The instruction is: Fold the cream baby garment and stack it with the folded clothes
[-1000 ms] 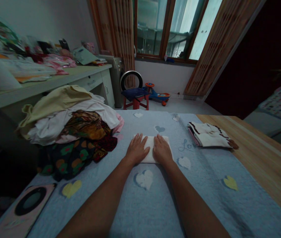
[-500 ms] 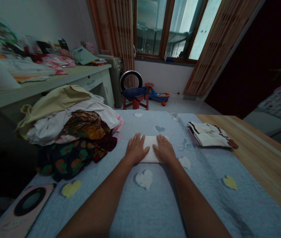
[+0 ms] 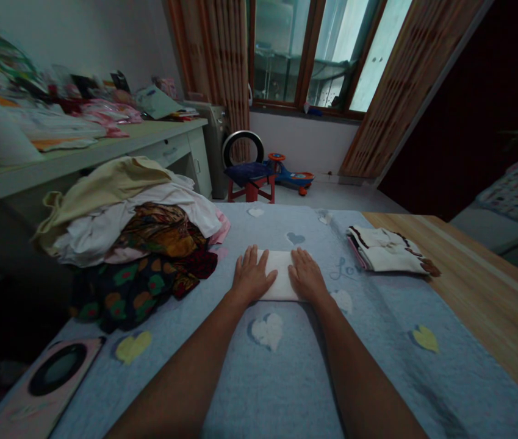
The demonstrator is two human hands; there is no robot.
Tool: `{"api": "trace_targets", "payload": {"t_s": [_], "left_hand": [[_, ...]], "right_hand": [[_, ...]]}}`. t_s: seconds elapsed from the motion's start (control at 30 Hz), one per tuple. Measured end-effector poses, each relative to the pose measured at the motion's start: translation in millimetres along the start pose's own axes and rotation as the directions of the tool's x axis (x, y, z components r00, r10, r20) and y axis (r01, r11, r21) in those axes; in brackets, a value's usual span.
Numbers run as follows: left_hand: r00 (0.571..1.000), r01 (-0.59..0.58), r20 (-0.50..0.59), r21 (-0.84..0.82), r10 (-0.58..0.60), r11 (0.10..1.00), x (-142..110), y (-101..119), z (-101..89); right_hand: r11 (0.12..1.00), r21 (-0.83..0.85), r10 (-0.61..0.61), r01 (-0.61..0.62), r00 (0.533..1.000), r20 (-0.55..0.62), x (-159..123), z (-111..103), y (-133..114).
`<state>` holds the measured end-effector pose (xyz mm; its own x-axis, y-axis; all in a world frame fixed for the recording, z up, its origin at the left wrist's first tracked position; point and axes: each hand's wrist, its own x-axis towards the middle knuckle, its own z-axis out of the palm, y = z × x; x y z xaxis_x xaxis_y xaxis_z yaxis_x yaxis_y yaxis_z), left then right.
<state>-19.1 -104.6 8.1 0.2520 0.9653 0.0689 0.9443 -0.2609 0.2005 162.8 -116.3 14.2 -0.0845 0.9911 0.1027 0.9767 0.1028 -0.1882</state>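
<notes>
A small white folded cloth [image 3: 282, 277] lies flat on the blue heart-patterned cover [image 3: 259, 378]. My left hand [image 3: 250, 277] rests on its left end with the fingers stretched out. On the right end, my right hand [image 3: 307, 274] lies flat, fingers pointing forward. The kind of garment cannot be made out, as both hands cover its ends. To the left is a heap of loose clothes [image 3: 135, 225] in yellow, white and dark prints. Folded clothes [image 3: 387, 249], white with brown trim on top, sit to the right.
A pink case-like object [image 3: 34, 396] with a dark ring lies at the near left corner. Bare wood [image 3: 492, 274] shows along the right side. Beyond the far edge stand a red stool [image 3: 252, 189] and a blue ride-on toy [image 3: 293, 177]. A cluttered desk [image 3: 167, 137] runs along the left.
My right hand has slid slightly to the right over the white cloth, so more of its middle shows. The left hand has stayed almost in place.
</notes>
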Motion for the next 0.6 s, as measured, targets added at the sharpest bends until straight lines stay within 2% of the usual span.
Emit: {"api": "trace_targets", "payload": {"t_s": [0.17,0.27,0.37,0.47,0.6], "left_hand": [[1.0,0.003,-0.019,0.015,-0.002,1.0,-2,4,-7.0],[0.993,-0.026,-0.112,0.037,0.03,0.999,-2,9,-13.1],[0.975,-0.11,-0.189,0.047,0.117,0.993,-2,15,-16.1],[0.963,-0.199,-0.176,0.038,0.202,0.979,-2,18,-11.9],[0.974,-0.195,-0.11,0.027,0.196,0.981,-3,18,-1.3]], "right_hand": [[0.999,-0.025,0.022,-0.021,0.999,0.03,1,-2,-2],[0.999,-0.025,0.022,-0.021,1.0,0.021,1,-2,-3],[0.999,-0.028,0.021,-0.02,1.0,0.013,0,-2,-3],[0.999,-0.027,0.023,-0.022,1.0,0.009,0,-1,-4],[0.999,-0.023,0.023,-0.023,1.0,0.006,0,-1,-3]]}}
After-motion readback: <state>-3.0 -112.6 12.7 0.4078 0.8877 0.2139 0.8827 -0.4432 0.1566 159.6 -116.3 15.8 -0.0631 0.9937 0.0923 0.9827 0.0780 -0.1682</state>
